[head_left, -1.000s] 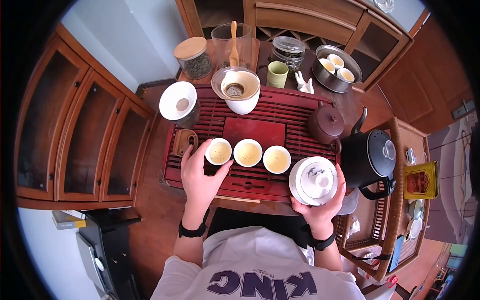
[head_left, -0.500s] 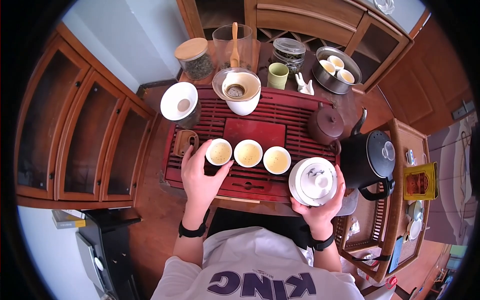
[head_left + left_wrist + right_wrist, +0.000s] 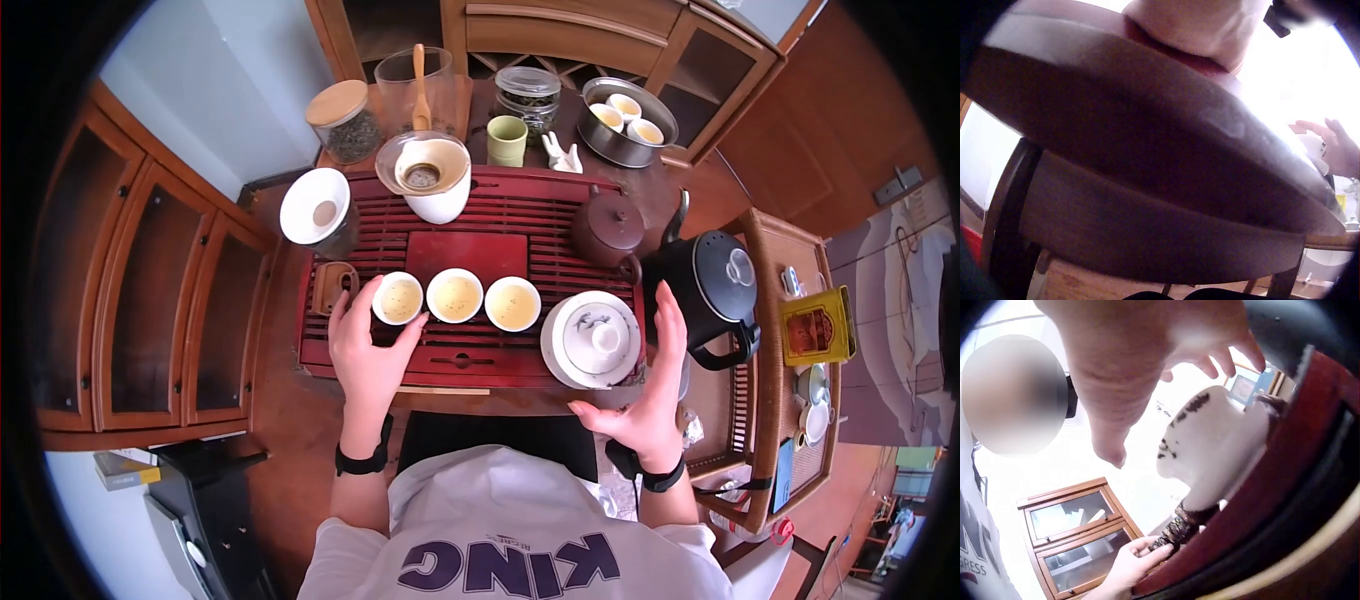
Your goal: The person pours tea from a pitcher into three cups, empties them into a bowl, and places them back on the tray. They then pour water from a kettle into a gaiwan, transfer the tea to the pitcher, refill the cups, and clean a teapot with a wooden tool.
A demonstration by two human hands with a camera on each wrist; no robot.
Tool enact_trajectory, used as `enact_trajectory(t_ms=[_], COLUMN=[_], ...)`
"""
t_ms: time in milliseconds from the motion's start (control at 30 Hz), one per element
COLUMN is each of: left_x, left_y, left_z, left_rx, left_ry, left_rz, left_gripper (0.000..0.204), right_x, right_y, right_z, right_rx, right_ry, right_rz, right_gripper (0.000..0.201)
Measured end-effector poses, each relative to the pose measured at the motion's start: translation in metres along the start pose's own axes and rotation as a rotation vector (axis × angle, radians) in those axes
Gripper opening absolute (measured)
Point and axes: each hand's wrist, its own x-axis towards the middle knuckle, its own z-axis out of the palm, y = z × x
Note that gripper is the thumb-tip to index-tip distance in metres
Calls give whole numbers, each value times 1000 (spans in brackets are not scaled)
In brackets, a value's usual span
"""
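Three small white-lined cups of pale yellow tea stand in a row on a red slatted tea tray (image 3: 467, 252). My left hand (image 3: 368, 348) holds the leftmost teacup (image 3: 398, 299), fingers on its left side and thumb on its right. Beside it are the middle teacup (image 3: 455, 296) and the right teacup (image 3: 513, 304). A white lidded gaiwan (image 3: 592, 342) with a dark painted motif sits at the tray's right front. My right hand (image 3: 645, 410) is spread just right of it, thumb and fingers wide apart and holding nothing. In the right wrist view, a gap shows between that hand and the gaiwan (image 3: 1210, 444).
A brown teapot (image 3: 609, 226) and black kettle (image 3: 712, 285) stand at the right. Behind are a strainer on a white pitcher (image 3: 440, 200), a white-rimmed vessel (image 3: 315, 205), tea jars (image 3: 345, 122), a green cup (image 3: 506, 140) and a metal bowl (image 3: 628, 145) with three cups.
My right hand has let go of the gaiwan and opened out to its right. The left hand keeps its place at the leftmost teacup. The whole head view has shifted leftward.
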Motion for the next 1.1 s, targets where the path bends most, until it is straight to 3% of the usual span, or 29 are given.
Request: enact_trajectory(t_ms=[100,167,300,500,567,700,867,1100], left_x=[0,0,-1,-1,0,2,2,1], left_y=[-1,-2,-3,-4,-4,-2,-3,-5], left_z=[1,0,1,1,0,-2,-1,-1], left_rx=[-7,-6,6,11,1,14,20,-42], left_ry=[1,3,7,22,9,3,30,1], left_rz=[0,1,6,35,59,77,92,50], left_gripper=[56,56,57,59,61,61,59,59], right_x=[30,47,61,59,65,66,61,60], right_y=[-18,-28,-38,-37,-39,-34,-29,-24], right_z=[-17,-24,-24,-10,-9,-7,-5,0], right_rx=[-129,-256,-308,-392,-450,-407,-280,-343], right_ry=[-53,-283,-453,-526,-620,-572,-548,-458], right_rz=[-62,-77,-55,-128,-10,-109,-31,-19], right_gripper=[114,113,111,101,99,94,90,90])
